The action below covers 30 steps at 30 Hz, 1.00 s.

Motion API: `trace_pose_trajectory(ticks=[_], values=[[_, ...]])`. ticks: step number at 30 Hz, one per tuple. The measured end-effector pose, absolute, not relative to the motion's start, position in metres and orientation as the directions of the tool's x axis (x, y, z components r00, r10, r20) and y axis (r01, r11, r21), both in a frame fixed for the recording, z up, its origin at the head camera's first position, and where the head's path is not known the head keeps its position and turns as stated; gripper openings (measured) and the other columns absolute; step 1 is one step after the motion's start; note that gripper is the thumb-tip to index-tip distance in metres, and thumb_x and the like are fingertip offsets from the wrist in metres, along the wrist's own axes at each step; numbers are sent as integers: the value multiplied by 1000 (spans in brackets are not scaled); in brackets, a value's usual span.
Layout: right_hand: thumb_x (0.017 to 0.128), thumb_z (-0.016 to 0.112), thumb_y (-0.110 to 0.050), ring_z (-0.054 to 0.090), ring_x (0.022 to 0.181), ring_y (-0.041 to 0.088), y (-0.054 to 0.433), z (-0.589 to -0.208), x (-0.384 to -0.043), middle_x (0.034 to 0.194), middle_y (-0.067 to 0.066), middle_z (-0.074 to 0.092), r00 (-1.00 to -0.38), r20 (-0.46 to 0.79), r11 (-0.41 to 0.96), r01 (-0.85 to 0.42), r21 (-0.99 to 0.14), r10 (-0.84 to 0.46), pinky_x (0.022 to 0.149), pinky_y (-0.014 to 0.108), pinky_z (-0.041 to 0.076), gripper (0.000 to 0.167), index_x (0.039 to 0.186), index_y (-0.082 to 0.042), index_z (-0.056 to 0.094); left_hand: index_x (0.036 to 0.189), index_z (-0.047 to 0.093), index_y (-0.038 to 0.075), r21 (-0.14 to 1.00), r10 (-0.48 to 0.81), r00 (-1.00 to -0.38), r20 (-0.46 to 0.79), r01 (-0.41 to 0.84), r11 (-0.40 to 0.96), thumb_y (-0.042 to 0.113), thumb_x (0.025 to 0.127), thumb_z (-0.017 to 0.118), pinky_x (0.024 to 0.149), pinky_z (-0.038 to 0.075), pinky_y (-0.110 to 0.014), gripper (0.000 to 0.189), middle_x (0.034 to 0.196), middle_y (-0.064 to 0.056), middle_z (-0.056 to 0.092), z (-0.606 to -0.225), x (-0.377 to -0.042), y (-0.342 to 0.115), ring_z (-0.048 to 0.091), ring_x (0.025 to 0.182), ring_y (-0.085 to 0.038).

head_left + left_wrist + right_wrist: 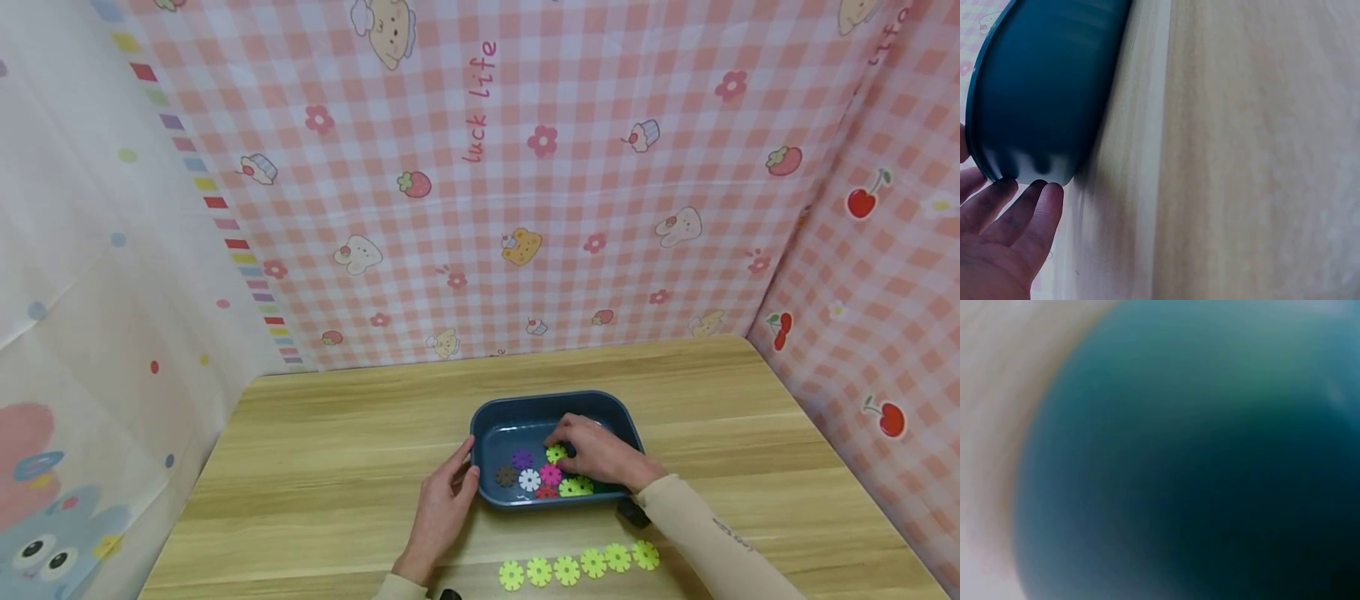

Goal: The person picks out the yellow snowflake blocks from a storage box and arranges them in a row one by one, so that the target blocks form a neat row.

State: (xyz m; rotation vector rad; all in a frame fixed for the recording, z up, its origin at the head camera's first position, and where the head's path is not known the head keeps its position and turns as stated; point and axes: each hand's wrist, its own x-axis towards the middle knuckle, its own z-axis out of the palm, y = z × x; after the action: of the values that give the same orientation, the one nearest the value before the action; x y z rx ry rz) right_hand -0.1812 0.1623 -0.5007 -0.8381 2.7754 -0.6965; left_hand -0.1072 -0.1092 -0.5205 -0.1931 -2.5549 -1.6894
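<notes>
In the head view, a dark blue plastic bin (517, 408) stands on the table, with loose notched snowflake discs in it. My right hand (600, 454) reaches inside, its thumb and forefinger pinching a yellow-green snowflake disc (556, 453). Close by lie a purple disc (522, 459), a pink disc (551, 474), a white disc (529, 480), a brown disc (506, 476), a red disc (547, 492) and more yellow-green discs (576, 487). My left hand (444, 502) rests its extended fingertips on the bin's outer left end; the left wrist view shows these fingers (1041, 219) against the wall.
Several yellow-green discs (567, 571) form a row on the wooden table (337, 483), in front of the bin. Behind the table hangs a pink checked cloth (480, 292), with more cloth at both sides. The right wrist view is blurred, filled mostly by the bin (1116, 456).
</notes>
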Motion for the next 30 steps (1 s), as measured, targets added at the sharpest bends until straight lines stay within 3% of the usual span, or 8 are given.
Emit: trace_pose_trajectory(ticks=[8, 18, 30], values=[[92, 77, -13, 59, 104, 20, 164, -497, -179, 112, -1, 62, -822, -14, 721, -491, -489, -569, 92, 45, 56, 24, 116, -10, 77, 152, 51, 6, 913, 61, -993, 106, 121, 389, 10, 107, 56, 97, 58, -36, 46, 150, -21, 53, -520, -107, -109, 66, 121, -34], [88, 83, -16, 61, 105, 22, 170, -494, -180, 111, 2, 64, -799, -37, 718, -519, -464, -601, 94, 47, 56, 31, 117, -7, 77, 153, 51, 7, 913, 57, -993, 101, 116, 391, 11, 107, 56, 97, 58, -35, 46, 151, -21, 52, -520, -106, -109, 66, 122, -34], [88, 82, -13, 61, 105, 23, 169, -496, -180, 110, 1, 65, -789, -27, 719, -544, -433, -614, 95, 47, 56, 23, 110, -10, 77, 153, 51, 7, 913, 58, -993, 107, 121, 389, 12, 107, 57, 98, 58, -37, 47, 151, -20, 53, -520, -106, -108, 66, 122, -34]])
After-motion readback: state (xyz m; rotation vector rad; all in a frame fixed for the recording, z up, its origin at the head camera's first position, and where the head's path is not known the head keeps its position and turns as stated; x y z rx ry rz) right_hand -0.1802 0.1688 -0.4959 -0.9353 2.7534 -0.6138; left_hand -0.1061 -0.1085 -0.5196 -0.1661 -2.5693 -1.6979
